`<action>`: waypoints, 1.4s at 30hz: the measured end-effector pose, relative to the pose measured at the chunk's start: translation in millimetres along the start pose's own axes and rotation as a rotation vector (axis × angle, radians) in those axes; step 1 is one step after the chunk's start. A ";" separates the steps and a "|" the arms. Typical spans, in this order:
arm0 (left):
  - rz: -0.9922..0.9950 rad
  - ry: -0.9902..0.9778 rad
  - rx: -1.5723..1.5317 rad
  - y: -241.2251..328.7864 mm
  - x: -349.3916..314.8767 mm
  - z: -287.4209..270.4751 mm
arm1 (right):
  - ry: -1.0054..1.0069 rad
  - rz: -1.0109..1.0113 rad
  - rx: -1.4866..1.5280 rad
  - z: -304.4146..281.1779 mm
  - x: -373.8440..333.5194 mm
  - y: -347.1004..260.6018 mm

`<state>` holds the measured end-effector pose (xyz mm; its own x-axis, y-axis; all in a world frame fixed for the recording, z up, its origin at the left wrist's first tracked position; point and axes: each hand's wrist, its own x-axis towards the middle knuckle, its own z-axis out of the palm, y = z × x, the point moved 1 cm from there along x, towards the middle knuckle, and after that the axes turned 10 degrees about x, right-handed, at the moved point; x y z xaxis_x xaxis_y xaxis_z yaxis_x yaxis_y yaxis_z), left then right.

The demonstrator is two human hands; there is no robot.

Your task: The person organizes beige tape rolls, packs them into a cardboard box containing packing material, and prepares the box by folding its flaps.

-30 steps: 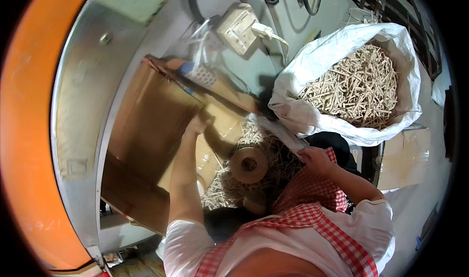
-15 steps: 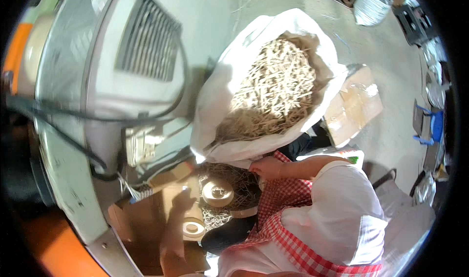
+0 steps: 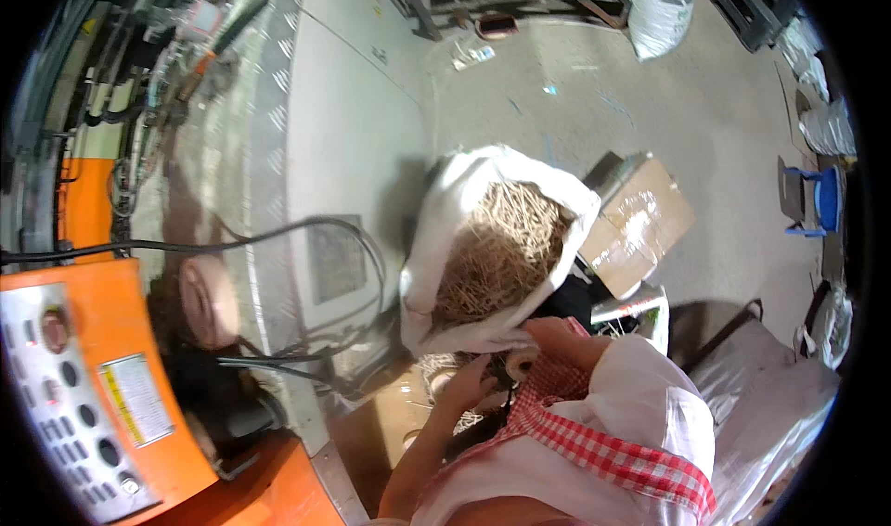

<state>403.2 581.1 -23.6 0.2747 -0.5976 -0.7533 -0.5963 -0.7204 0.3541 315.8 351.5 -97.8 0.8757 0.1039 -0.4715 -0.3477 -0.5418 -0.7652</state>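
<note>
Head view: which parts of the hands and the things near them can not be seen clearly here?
- Left hand, head view: what its fingers grip is hidden by the white sack and its rim.
- Right hand, head view: mostly covered by the sack's rim and the checked cloth.
- Tape roll: only an edge shows.
- Sticks in the sack: too small to identify.

Both hands raised, close together
Left hand fingers curled; right hand just beside, forearm bent inward.
</note>
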 end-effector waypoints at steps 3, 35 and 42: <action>0.094 0.293 0.331 20.3 11.1 -73.2 | 0.248 -0.081 0.149 -28.7 -28.0 5.5; -0.559 0.244 -0.537 58.3 -94.8 -116.1 | 0.355 0.288 0.231 -276.0 -52.3 123.5; -0.777 0.380 -0.689 50.2 -135.7 -17.6 | 0.262 -0.048 0.036 -328.9 29.6 55.1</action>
<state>349.2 619.9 106.2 0.6765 0.1183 -0.7269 0.3545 -0.9174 0.1806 432.8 50.4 -9.7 0.9467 -0.0933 -0.3084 -0.3113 -0.5110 -0.8012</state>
